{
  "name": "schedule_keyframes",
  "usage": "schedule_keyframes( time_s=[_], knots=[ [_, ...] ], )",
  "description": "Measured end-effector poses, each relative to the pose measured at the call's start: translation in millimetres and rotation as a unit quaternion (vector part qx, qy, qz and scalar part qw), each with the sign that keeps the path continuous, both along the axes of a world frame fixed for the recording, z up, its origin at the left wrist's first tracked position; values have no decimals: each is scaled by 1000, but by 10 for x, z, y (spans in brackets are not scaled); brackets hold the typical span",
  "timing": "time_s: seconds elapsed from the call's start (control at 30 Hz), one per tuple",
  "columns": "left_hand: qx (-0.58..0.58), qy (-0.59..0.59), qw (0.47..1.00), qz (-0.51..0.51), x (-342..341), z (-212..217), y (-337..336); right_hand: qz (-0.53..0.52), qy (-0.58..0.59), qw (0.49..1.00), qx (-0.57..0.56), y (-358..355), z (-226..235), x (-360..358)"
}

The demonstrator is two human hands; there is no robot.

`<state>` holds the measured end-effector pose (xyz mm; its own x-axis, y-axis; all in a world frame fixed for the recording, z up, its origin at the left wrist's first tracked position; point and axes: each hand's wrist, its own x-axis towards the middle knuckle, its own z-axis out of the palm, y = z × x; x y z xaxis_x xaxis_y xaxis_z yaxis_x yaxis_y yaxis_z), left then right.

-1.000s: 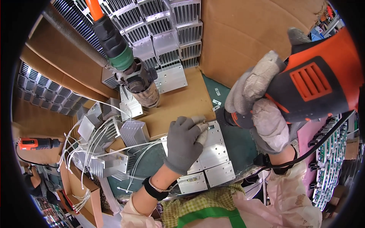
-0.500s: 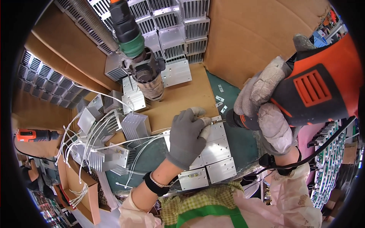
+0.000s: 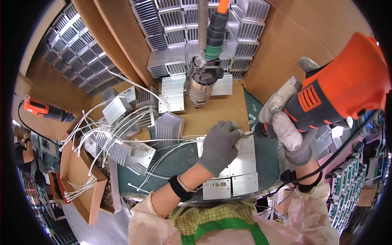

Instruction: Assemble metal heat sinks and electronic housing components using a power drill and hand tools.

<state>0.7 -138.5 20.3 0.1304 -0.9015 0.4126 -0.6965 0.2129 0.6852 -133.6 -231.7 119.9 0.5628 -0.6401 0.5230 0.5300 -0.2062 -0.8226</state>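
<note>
Left hand (image 3: 219,145) palm-down, pressing metal plate (image 3: 244,163); right hand (image 3: 286,122) clamped around orange power drill (image 3: 339,96), raised, tip angled down-left.

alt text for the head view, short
A gloved right hand holds an orange power screwdriver over flat aluminium plates, which the grey-gloved left hand presses down. Finned heat sinks and white cables lie to the left.

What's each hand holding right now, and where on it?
Right hand grips the orange power screwdriver around its front body, near the nose. Left hand holds nothing; it presses flat on the aluminium plates.
</note>
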Motion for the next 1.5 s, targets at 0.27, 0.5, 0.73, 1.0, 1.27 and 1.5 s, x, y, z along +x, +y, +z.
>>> schedule_keyframes(
  time_s=[0.27,0.5,0.73,1.0,1.27,1.5],
  knots=[
    [-3,4,1000,8,-9,-49,11,10,114,993,-7,-17,-156,-185],
    [-9,-9,1000,6,-3,-59,2,-128,41,989,-59,179,121,56],
    [-1,-64,998,8,49,80,80,-221,98,970,-25,186,210,137],
    [-23,-139,990,31,60,119,67,-234,87,968,13,278,250,124],
    [-5,-138,989,44,36,132,88,-265,71,961,20,268,236,118],
    [77,-61,995,-17,-5,114,31,-254,100,960,63,276,236,87]
  ],
)
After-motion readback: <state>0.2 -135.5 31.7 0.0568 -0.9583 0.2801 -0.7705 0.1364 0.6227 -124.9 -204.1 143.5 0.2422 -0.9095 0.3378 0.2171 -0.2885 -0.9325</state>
